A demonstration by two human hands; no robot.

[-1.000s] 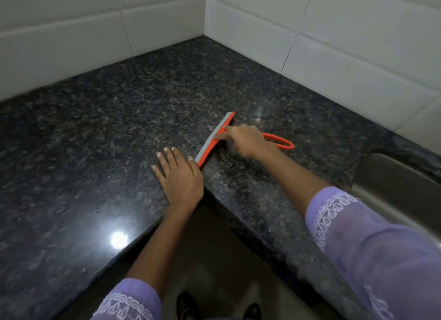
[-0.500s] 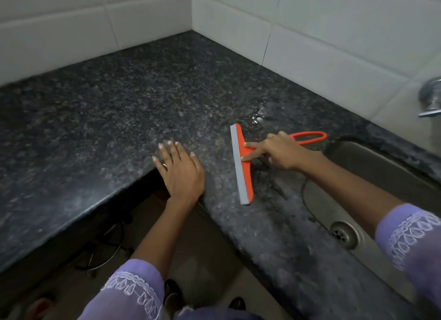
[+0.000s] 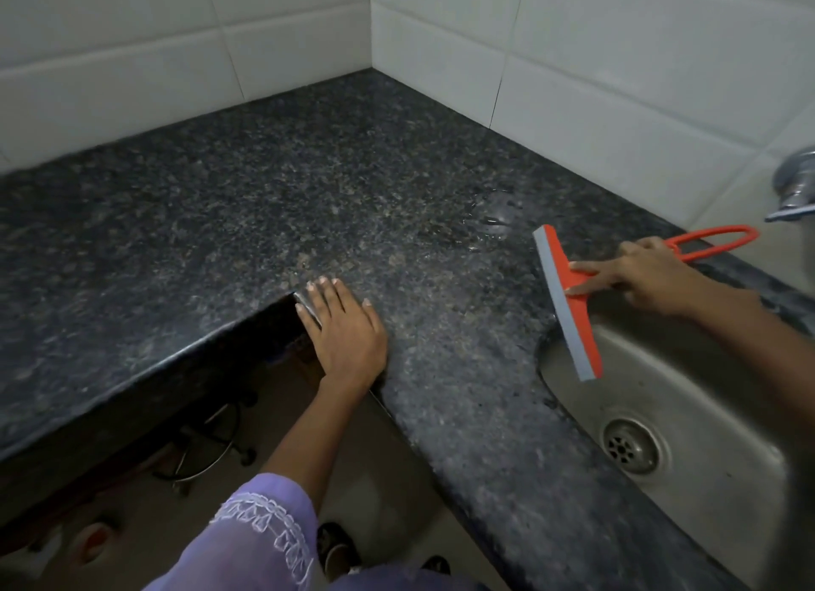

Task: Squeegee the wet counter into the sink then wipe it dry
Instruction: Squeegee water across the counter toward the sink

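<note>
Now: right hand [image 3: 648,277] clenched on the squeegee [image 3: 569,299] at the handle root, forefinger laid along the head. The blade's long axis runs across the grip, far end over the counter [image 3: 308,185], near end hanging past the rim of the sink [image 3: 688,405]. Handle loop points away behind the grip toward the tap [image 3: 794,189]. A wet patch [image 3: 494,215] lies just beyond the blade's far end. Left hand [image 3: 344,330] flat, released, on the counter edge, well apart. Judgement: the next pull starts beyond that patch; right hand is nearer.

Dim, soft light; faint glare on the wet counter [image 3: 494,213] upper right; edges bend, corners blur.
</note>
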